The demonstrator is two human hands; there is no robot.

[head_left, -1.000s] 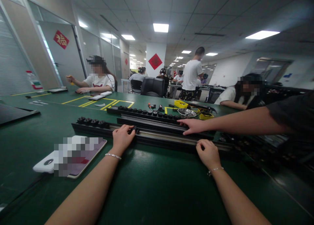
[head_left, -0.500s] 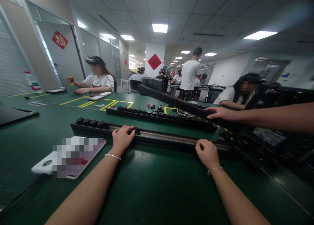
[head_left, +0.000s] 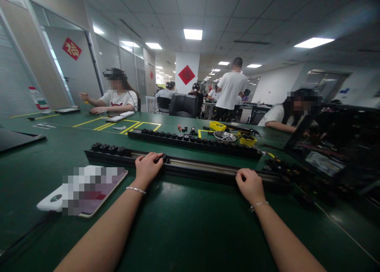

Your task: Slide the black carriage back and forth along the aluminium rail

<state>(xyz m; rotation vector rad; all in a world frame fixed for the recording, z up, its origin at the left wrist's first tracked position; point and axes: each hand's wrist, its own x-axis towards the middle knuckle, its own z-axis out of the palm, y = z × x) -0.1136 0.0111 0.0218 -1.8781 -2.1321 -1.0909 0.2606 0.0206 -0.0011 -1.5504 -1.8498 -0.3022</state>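
A long black rail (head_left: 202,170) with a pale inner channel lies across the green table in front of me. Several small black knob-like parts (head_left: 108,148) sit in its left end. My left hand (head_left: 148,167) reaches over the rail left of its middle, its fingers closed on a small black part (head_left: 164,157) in the channel. Farther right, my right hand (head_left: 251,181) grips the near edge of the rail, thumb and fingers curled together. Behind it runs a second black rail (head_left: 192,142), filled with a row of similar black parts.
A white power bank and a phone (head_left: 101,201) lie at my left, with a cable. Yellow trays (head_left: 217,126) and a round metal dish (head_left: 225,136) stand behind the second rail. Dark parts (head_left: 285,171) are heaped at right. Co-workers sit across the table.
Another person's arm, which held a long black bar over the right side, has left the view with the bar. The yellow trays and dish now show. My hands stay in place.
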